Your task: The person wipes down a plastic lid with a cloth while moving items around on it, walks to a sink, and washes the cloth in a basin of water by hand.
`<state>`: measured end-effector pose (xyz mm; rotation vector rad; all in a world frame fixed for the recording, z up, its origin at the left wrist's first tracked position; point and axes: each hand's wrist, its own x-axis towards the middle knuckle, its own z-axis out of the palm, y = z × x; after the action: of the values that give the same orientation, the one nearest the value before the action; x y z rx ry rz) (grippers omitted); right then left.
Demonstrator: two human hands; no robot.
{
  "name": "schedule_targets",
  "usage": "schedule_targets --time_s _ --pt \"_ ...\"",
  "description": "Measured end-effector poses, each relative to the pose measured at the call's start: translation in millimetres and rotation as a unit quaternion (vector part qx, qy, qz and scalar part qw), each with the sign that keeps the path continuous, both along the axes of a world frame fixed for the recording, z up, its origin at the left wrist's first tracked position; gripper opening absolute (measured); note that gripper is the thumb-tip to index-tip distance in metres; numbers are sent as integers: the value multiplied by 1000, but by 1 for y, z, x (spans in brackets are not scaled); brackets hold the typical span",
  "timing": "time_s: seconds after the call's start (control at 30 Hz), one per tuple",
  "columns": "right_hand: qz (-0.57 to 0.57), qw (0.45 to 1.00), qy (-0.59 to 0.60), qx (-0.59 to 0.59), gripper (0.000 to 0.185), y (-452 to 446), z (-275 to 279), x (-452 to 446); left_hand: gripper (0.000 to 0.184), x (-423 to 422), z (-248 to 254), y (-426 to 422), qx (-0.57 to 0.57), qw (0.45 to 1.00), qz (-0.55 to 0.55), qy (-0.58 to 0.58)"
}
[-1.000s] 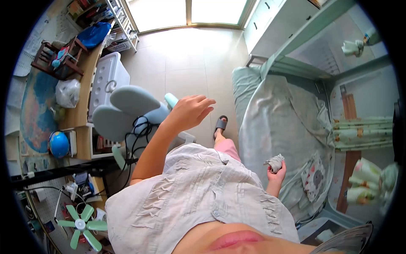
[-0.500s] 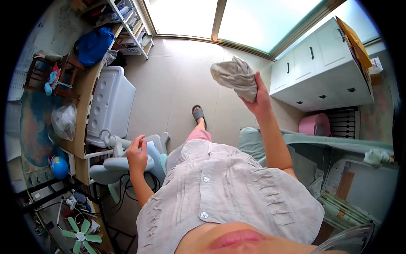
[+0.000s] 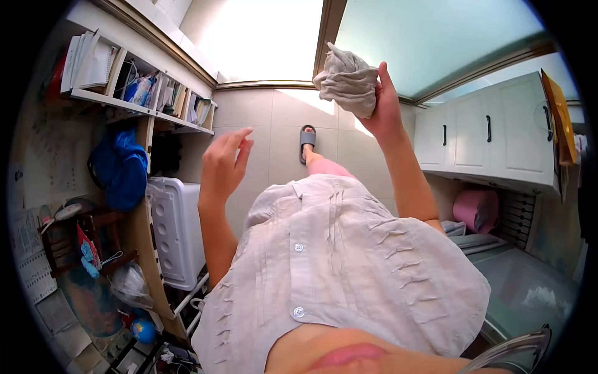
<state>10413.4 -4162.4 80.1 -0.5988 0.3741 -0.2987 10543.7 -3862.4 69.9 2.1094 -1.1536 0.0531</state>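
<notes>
A crumpled grey-beige cloth (image 3: 346, 82) is bunched up in my right hand (image 3: 384, 112), which is raised ahead of me on the right. The thumb points upward and the cloth hides most of the fingers. My left hand (image 3: 223, 161) is lifted on the other side, holding nothing, with the fingers loosely bent and the thumb apart. It touches no object. Beyond the hands, a glass sliding door (image 3: 389, 43) in a brown frame stands partly in view. Under the hands, a foot in a grey slipper (image 3: 307, 138) steps on the tiled floor (image 3: 249, 111).
To the left stand a desk with shelves of books and papers (image 3: 134, 87), a blue bag (image 3: 118, 168) and a white lidded storage box (image 3: 177, 234). On the right are a white cabinet (image 3: 479, 134) with black handles and a pink bin (image 3: 476, 209).
I have moved forward, nearer the glass door and the cabinet. My left hand has risen from beside the grey chair. The cloth stays in my right hand, now slightly turned.
</notes>
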Motion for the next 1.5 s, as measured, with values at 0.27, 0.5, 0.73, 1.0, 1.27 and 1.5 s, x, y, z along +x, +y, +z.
schedule_targets --time_s 0.27,0.5,0.73,1.0,1.27,1.5 --pt "170 981 -82 34 47 -111 -15 272 17 162 -35 -44 22 971 221 90" --pt "185 979 -80 26 43 -185 -16 493 17 317 -96 -59 29 912 349 212" --pt "11 997 -35 70 45 -279 -40 639 15 616 -63 -216 75 991 105 40" --pt "-113 993 -14 29 47 -434 -71 742 13 793 -30 -476 32 994 -106 26" --pt "-123 992 -17 -5 52 -638 -60 792 14 858 -65 -659 80 984 -132 93" --pt "-143 989 22 -21 50 -808 -56 860 14 939 -90 -809 50 987 -72 133"
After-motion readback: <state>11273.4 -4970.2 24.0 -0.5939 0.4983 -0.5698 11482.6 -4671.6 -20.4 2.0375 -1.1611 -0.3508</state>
